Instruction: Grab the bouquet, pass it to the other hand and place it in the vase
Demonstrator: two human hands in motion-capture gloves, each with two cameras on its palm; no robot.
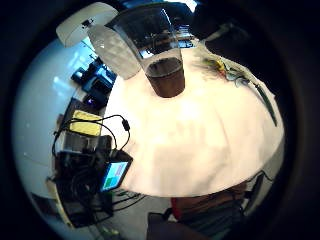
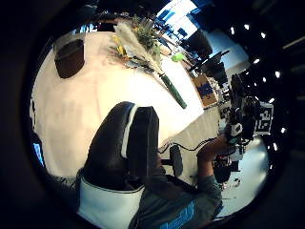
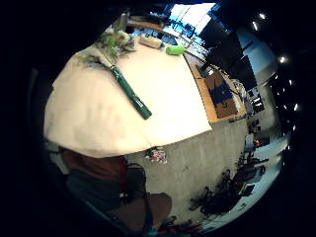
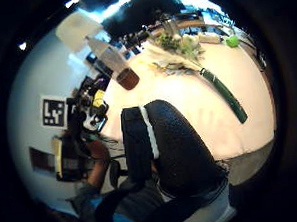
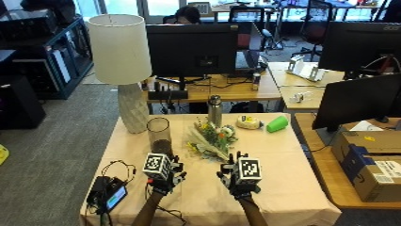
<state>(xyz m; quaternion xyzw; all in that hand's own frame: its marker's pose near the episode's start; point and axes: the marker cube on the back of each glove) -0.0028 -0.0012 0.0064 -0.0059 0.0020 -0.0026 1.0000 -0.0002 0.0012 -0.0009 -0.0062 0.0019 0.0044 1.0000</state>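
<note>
— Bouquet (image 5: 210,139) flat on the cloth-covered counter (image 5: 282,179), its blooms towards the far edge and its green wrapped stem (image 3: 130,93) pointing back at the person. Nobody is touching it.

— And the vase (image 5: 159,135)?

— Clear glass, upright, dark at the bottom, just left of the bouquet and in front of a white lamp (image 5: 123,61).

— The hands?

— Both gloved and raised over the near half of the counter. The left hand (image 5: 164,177) hovers near the vase's base; the right hand (image 5: 238,177) hovers beside the stem end. Each has its fingers spread and straight, with nothing in them. In the right thumb-side palm view, two glove fingers (image 4: 160,140) stretch out over the cloth, clear of the stem.

— Anything else on the counter?

— A steel bottle (image 5: 214,109) behind the flowers, a green cup (image 5: 276,124) on its side at the far right, a pale roll (image 5: 249,122) next to it, and a small device with a lit screen (image 5: 108,193) with cables at the near left corner.
</note>
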